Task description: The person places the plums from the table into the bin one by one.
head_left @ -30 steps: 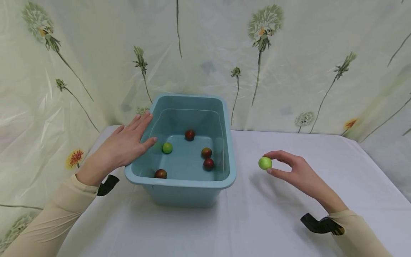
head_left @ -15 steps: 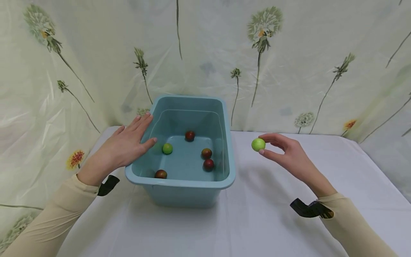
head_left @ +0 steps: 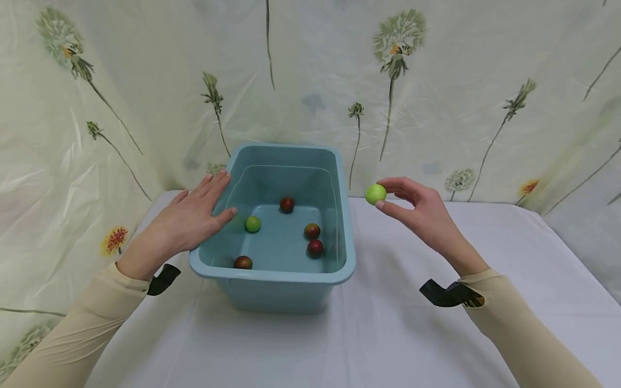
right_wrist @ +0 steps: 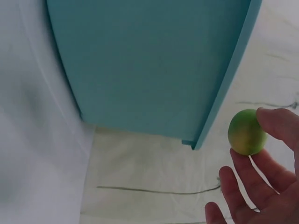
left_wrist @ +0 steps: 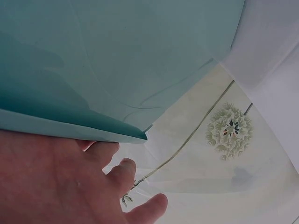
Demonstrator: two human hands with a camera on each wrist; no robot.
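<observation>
My right hand (head_left: pixel 421 215) pinches a small green tomato (head_left: pixel 375 194) between thumb and fingertips, in the air to the right of the blue plastic tub (head_left: pixel 271 276). A yellowish patch shows on this tomato (right_wrist: pixel 247 133) in the right wrist view, with the tub's outer wall (right_wrist: pixel 140 70) close by. With fingers straight, my left hand (head_left: pixel 186 218) rests on the tub's left rim. Inside the tub lie a green tomato (head_left: pixel 253 224) and several reddish-brown tomatoes, among them one toward the back (head_left: pixel 287 205) and one by the near wall (head_left: pixel 243 262).
A white cloth (head_left: pixel 388 334) covers the table under the tub. Behind it hangs a pale curtain (head_left: pixel 301 70) printed with dandelions. Dark straps sit at both wrists, one on the right sleeve (head_left: pixel 448 293).
My right hand has moved up and to the left with the green tomato, nearer the tub's right rim. The left hand and the tomatoes in the tub have stayed in place.
</observation>
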